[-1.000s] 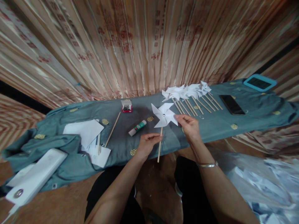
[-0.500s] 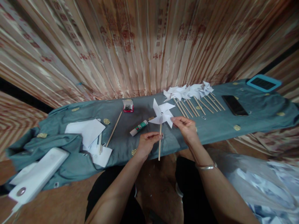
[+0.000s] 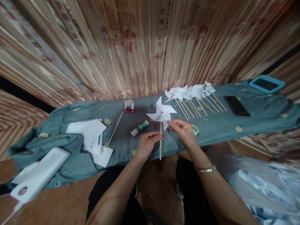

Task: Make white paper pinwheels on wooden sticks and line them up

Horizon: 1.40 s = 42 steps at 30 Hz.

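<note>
Head view: white paper pinwheel (image 3: 161, 113) held up over the near edge of the blue-grey cloth (image 3: 257, 122), in front of the person. Left hand (image 3: 147, 143) pinched closed on the wooden stick (image 3: 160, 147) about mid-length, directly below the paper head. Right hand (image 3: 184, 131) just right of the stick, fingertips closed on the lower right blade. Stick's long axis runs near upright, paper head at the top, bare end pointing down past the cloth edge. Blades face the camera, silver pin at centre. Glue stick (image 3: 139, 128) lies left of the hands. Row of finished pinwheels (image 3: 187, 92) lies farther back right, beside a dark phone (image 3: 236, 106).
</note>
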### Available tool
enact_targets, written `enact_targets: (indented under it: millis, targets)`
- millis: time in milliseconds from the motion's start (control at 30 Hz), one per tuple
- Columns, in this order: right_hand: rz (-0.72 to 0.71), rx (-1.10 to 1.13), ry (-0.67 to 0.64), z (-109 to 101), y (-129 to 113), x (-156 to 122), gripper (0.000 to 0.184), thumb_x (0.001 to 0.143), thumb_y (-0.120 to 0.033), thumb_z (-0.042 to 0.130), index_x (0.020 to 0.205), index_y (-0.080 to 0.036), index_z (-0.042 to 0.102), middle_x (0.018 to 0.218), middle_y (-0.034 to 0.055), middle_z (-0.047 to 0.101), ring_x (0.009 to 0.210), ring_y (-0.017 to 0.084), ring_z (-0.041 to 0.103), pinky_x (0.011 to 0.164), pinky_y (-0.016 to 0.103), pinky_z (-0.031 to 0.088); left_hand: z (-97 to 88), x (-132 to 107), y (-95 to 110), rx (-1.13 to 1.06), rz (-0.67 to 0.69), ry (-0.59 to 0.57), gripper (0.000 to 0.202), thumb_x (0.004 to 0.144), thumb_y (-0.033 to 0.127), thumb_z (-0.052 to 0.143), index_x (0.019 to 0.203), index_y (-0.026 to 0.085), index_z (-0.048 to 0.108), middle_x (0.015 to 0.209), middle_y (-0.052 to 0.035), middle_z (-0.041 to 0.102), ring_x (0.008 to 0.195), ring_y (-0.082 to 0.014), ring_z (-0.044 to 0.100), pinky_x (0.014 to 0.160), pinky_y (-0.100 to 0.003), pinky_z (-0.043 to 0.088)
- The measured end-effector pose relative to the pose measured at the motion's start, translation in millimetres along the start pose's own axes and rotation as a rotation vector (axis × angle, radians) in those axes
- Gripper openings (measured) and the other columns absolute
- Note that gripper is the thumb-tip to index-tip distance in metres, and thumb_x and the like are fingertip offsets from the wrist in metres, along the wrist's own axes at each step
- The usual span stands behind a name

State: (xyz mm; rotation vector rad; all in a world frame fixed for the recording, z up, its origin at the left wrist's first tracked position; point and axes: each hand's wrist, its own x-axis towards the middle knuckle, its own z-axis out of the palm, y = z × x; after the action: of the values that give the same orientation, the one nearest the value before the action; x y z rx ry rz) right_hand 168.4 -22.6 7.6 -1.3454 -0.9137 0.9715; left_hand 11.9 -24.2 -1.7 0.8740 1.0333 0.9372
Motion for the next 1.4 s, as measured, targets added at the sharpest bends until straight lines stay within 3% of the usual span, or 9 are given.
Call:
enact_targets:
  millis: [333, 833, 1233, 1400]
  targets:
    - [-0.006, -0.047, -0.057, 5, 0, -4, 0.034, 0.058, -0.053, 0.077, 0.059, -0.02, 0.068, 0.058, 0.0003, 0.067, 0.054, 0.012, 0.054, 0.055, 0.026, 0.042, -0.2, -1, 1, 0.011, 0.011, 0.008, 0.019, 0.054, 0.03, 0.081, 0.069, 0.019, 0.078, 0.071, -0.0044, 0.075, 0.068, -0.0164, 0.063, 0.069, -0.028, 0.049]
    - [0.11, 0.096, -0.093, 8, -2, -5, 0.037, 0.05, -0.052, 0.084, 0.059, -0.019, 0.069, 0.057, 0.0004, 0.068, 0.05, 0.01, 0.053, 0.053, 0.024, 0.043, -0.5, 0, 2, -0.016, 0.0, 0.001, 0.018, 0.053, 0.027, 0.081, 0.069, 0.018, 0.077, 0.068, -0.0033, 0.074, 0.065, -0.0147, 0.062, 0.071, -0.028, 0.049]
    - [0.009, -0.025, -0.151, 14, 0, -8, 0.038, 0.058, -0.055, 0.079, 0.052, -0.02, 0.064, 0.053, -0.0005, 0.064, 0.049, 0.011, 0.052, 0.052, 0.025, 0.042, 0.0, 0, 1, 0.002, 0.016, -0.017, 0.021, 0.053, 0.03, 0.082, 0.071, 0.019, 0.078, 0.07, -0.0038, 0.074, 0.069, -0.0171, 0.064, 0.072, -0.029, 0.051]
    - [-0.024, -0.085, -0.087, -3, -6, -1, 0.041, 0.06, -0.059, 0.075, 0.055, -0.019, 0.067, 0.053, 0.0013, 0.065, 0.049, 0.011, 0.051, 0.051, 0.025, 0.041, -2.2, 1, 1, -0.003, 0.005, 0.007, 0.021, 0.053, 0.031, 0.082, 0.069, 0.019, 0.077, 0.071, -0.004, 0.075, 0.068, -0.0162, 0.064, 0.071, -0.029, 0.05]
